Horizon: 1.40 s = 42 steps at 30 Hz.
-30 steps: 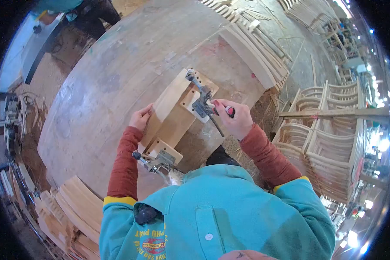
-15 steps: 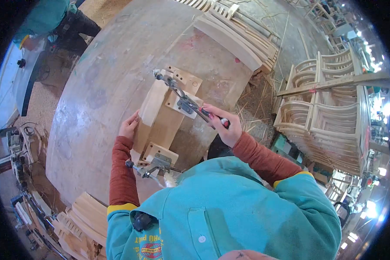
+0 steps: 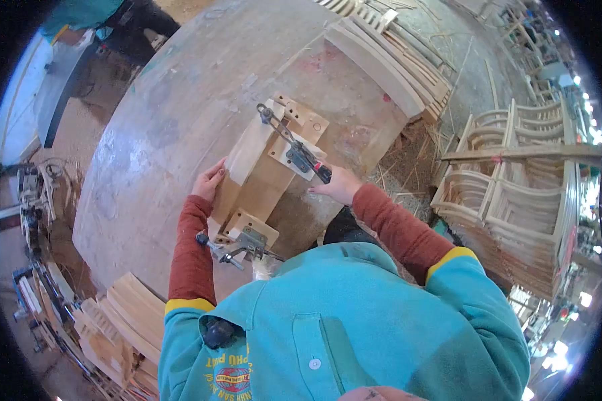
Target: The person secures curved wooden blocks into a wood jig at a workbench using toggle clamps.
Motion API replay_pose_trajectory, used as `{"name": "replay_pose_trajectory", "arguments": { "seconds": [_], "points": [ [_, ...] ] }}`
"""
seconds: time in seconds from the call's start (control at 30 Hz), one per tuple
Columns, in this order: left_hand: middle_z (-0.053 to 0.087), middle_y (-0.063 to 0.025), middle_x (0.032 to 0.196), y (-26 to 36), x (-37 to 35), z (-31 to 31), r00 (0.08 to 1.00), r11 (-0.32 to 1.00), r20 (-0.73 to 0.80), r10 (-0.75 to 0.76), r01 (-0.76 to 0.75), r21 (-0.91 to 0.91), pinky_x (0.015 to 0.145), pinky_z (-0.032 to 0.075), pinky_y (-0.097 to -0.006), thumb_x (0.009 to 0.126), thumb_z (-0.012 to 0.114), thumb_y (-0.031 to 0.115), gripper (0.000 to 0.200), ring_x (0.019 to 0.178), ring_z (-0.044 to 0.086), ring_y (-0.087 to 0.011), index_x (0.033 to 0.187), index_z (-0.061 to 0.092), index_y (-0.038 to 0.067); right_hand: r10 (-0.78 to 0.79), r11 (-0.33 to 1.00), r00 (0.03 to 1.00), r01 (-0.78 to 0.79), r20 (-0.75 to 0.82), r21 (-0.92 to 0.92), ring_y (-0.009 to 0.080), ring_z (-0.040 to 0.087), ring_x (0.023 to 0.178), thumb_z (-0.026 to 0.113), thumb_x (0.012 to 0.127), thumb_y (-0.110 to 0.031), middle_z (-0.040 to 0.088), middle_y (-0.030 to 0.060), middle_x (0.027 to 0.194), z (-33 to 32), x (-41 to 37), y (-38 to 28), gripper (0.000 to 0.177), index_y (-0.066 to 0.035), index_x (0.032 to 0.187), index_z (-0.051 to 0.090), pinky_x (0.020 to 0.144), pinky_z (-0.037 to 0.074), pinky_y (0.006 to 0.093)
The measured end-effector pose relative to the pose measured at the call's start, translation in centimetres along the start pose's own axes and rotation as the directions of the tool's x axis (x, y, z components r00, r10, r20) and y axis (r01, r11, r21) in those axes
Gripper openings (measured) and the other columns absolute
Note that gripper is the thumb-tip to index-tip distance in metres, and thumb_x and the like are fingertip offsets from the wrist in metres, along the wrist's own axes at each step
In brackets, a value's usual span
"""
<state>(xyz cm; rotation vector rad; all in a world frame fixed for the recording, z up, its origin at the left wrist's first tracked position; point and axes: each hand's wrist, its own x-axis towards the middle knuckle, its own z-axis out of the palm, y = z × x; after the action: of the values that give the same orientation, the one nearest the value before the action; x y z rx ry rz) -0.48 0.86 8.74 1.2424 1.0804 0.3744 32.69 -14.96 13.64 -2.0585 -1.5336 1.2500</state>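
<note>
Wooden jig (image 3: 267, 190) holds a pale board (image 3: 249, 150) by the near edge of the worktop (image 3: 154, 154).
Left hand (image 3: 209, 182), half open, touches the board; right hand (image 3: 341, 185) grips the clamp handle (image 3: 324, 174).

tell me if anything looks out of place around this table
Mostly mess: thin wood scraps lie strewn on the floor beside the work table, and reddish stains mark its top near the stacked curved wood. I see nothing broken.
</note>
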Motion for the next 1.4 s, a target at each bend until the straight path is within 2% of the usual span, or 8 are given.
{"name": "replay_pose_trajectory", "arguments": {
  "seconds": [0.2,0.27,0.4,0.63,0.77,0.83,1.17,1.4],
  "points": [
    [0.058,-0.0060,0.114,-0.9,0.5,-0.7,0.998,0.997,-0.019,0.061,-0.060,0.052,0.092,0.039,-0.0268,0.086,0.059,0.023,0.043,0.102,0.052,-0.0119,0.124,0.053,0.004,-0.178,0.984,0.968,0.176,-0.176,-0.024,0.0165,0.060,0.074,0.065,0.076,-0.019,0.062,0.0109,0.089,3.4,1.5,5.1,0.049,-0.002,0.119,0.049,0.068,0.048,0.0316],
    [0.059,-0.0069,0.114,-1.5,0.0,-2.5,0.927,0.864,-0.105,0.360,-0.289,0.411,0.092,0.039,-0.0272,0.083,0.063,0.027,0.046,0.102,0.053,-0.0132,0.122,0.054,0.004,0.009,0.991,0.998,-0.001,-0.065,0.132,0.0126,0.057,0.065,0.063,0.078,-0.010,0.059,0.0090,0.085,2.6,0.2,3.7,0.036,-0.002,0.111,0.051,0.061,0.048,0.0286],
    [0.059,-0.0037,0.114,4.3,-12.1,-2.9,0.711,0.933,-0.609,0.352,-0.320,0.165,0.088,0.042,-0.0260,0.085,0.059,0.027,0.040,0.098,0.054,-0.0131,0.119,0.056,0.005,-0.058,0.898,0.998,0.063,-0.024,0.436,0.0126,0.055,0.063,0.055,0.082,0.001,0.056,0.0063,0.078,4.5,1.5,8.3,0.020,-0.002,0.101,0.048,0.059,0.047,0.0265],
    [0.046,-0.0055,0.120,5.2,-26.7,12.6,0.863,0.888,-0.355,-0.358,0.198,-0.414,0.070,0.049,-0.0326,0.091,0.048,0.034,0.062,0.094,0.053,-0.0172,0.143,0.018,0.019,-0.068,0.837,0.998,0.047,0.017,0.545,0.0114,0.056,0.059,0.058,0.081,-0.004,0.057,0.0038,0.069,3.6,1.3,6.6,0.013,-0.002,0.092,0.052,0.053,0.045,0.0262],
    [0.049,-0.0075,0.112,3.8,-23.8,19.2,0.855,0.975,-0.507,-0.110,-0.006,-0.221,0.072,0.048,-0.0308,0.091,0.047,0.030,0.066,0.092,0.053,-0.0169,0.144,0.011,0.016,-0.055,0.874,0.992,-0.005,0.110,0.486,0.0115,0.055,0.058,0.056,0.081,-0.002,0.055,0.0032,0.069,2.7,1.5,5.3,0.011,-0.002,0.090,0.050,0.053,0.045,0.0260],
    [0.052,-0.0069,0.106,6.8,-24.8,19.2,0.857,0.664,-0.207,-0.472,0.191,-0.723,0.075,0.045,-0.0273,0.091,0.047,0.026,0.066,0.089,0.053,-0.0162,0.143,0.011,0.011,-0.062,0.880,0.990,-0.004,0.124,0.475,0.0113,0.054,0.057,0.056,0.080,-0.001,0.055,0.0028,0.068,2.4,1.6,5.1,0.010,-0.002,0.089,0.050,0.053,0.045,0.0257],
    [0.042,-0.0090,0.111,-0.2,-22.7,24.6,0.770,0.961,-0.633,-0.084,-0.105,-0.256,0.082,0.037,-0.0249,0.085,0.038,0.004,0.073,0.093,0.043,-0.0149,0.144,-0.005,0.008,-0.119,0.920,0.988,0.071,0.102,0.386,0.0121,0.053,0.053,0.054,0.079,0.000,0.053,0.0033,0.064,2.4,1.7,4.9,0.008,-0.003,0.085,0.050,0.050,0.044,0.0266],
    [0.043,-0.0135,0.117,0.5,-19.7,22.1,0.648,0.872,-0.676,-0.350,-0.039,-0.488,0.081,0.043,-0.0283,0.077,0.045,0.001,0.069,0.091,0.053,-0.0196,0.139,0.015,0.001,-0.189,0.940,0.981,0.171,0.034,0.295,0.0127,0.052,0.055,0.057,0.077,-0.005,0.052,0.0032,0.065,2.6,2.2,4.6,0.012,-0.004,0.088,0.051,0.052,0.044,0.0289]
  ]
}}
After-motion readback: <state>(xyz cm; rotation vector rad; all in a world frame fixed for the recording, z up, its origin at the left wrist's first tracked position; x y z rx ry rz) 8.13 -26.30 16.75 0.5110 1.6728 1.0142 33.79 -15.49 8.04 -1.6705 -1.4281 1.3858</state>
